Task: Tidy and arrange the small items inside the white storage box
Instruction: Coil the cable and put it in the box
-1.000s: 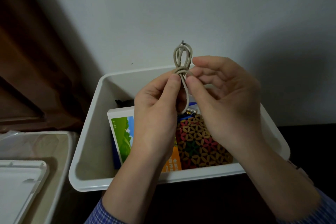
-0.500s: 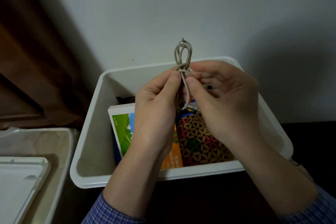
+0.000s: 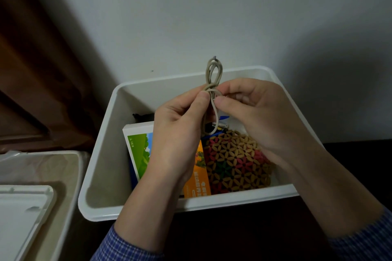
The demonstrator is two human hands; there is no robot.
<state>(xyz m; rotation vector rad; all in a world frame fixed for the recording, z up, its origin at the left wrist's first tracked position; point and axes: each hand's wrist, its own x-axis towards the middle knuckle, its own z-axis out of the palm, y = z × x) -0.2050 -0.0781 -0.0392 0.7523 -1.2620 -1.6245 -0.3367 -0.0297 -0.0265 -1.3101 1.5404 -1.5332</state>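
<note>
Both hands dropped slightly, left hand (image 3: 178, 131) & right hand (image 3: 256, 116) pinching looped cord (image 3: 213, 74), prob knotted

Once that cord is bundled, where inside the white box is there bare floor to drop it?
Bare floor shows along the left side of the white box, between its left wall and the white-edged picture box. The right half is crowded: the orange packet, the flower-patterned mat and small items behind it. Both hands, left hand and right hand, hold the cord above.
</note>
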